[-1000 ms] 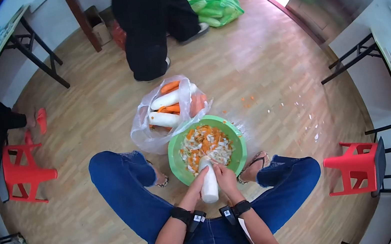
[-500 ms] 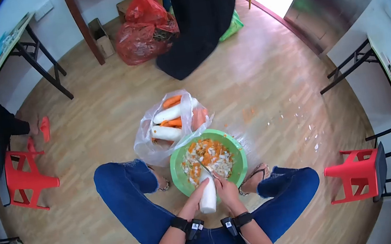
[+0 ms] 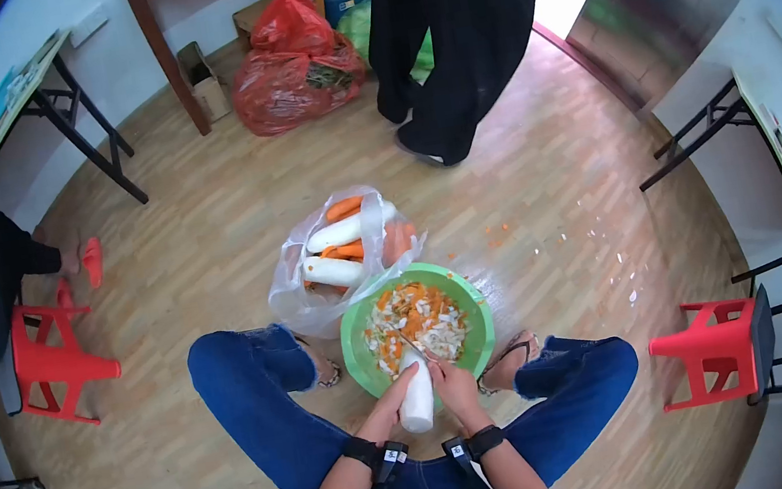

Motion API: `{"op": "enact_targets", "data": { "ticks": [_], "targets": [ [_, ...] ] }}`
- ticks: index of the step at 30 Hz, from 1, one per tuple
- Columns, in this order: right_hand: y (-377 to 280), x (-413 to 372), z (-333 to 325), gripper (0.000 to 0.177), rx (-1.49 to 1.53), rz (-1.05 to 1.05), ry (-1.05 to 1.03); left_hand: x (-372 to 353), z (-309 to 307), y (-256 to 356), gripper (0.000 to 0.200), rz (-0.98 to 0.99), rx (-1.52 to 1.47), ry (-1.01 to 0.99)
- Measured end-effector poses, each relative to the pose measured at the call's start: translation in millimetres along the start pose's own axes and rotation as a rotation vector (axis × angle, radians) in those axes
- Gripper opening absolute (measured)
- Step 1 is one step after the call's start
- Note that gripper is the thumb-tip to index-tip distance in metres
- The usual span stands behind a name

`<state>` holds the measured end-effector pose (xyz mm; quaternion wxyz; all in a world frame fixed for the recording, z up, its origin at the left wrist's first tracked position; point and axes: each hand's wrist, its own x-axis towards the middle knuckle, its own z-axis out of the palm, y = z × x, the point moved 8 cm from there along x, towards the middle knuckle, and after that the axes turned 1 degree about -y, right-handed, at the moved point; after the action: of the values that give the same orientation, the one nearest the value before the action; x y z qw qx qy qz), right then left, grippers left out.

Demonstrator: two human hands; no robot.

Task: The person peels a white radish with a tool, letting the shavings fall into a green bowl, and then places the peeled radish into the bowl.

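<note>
I sit with my knees apart over a green bowl (image 3: 355, 329) on the floor, filled with orange and white peelings. My left hand (image 3: 393, 398) grips a long white radish (image 3: 417, 395) held upright at the bowl's near rim. My right hand (image 3: 450, 383) holds a thin peeler (image 3: 413, 341) against the radish's top end. Just beyond the bowl lies a clear plastic bag (image 3: 342, 243) with white radishes and carrots in it.
A person in black trousers (image 3: 451, 33) stands on the wooden floor ahead. Red bags (image 3: 289, 67) sit by a table leg at the back. Red plastic stools stand at the left (image 3: 50, 361) and right (image 3: 711, 353). Peel scraps (image 3: 616, 261) dot the floor.
The person in black has walked from the bag area toward the back right. My hands stay on the radish, and the peeler now reaches over the bowl.
</note>
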<state>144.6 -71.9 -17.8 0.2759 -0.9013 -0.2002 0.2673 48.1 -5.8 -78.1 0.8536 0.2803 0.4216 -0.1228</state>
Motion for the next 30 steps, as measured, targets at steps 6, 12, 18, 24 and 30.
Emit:
{"op": "enact_targets", "data": {
  "ticks": [6,12,18,24,30],
  "targets": [
    [2.6,4.5,3.6,0.032,-0.022,0.023,0.035,-0.4,3.3,2.5,0.038,-0.031,-0.048,0.0],
    [32.4,15.8,22.4,0.031,0.356,0.062,0.148,-6.3,10.4,8.1,0.04,-0.031,-0.078,-0.009],
    [10.9,8.0,4.5,0.027,0.05,0.008,0.179,-2.0,10.0,7.8,0.041,-0.025,-0.092,-0.053],
    [21.7,10.2,-5.6,0.028,-0.174,0.043,0.276,2.2,8.9,4.1,0.04,-0.03,-0.021,-0.059],
    [-8.8,-3.1,-13.0,0.03,0.029,-0.064,0.114,-2.0,8.3,7.9,0.041,-0.002,-0.03,-0.035]
  ]
}}
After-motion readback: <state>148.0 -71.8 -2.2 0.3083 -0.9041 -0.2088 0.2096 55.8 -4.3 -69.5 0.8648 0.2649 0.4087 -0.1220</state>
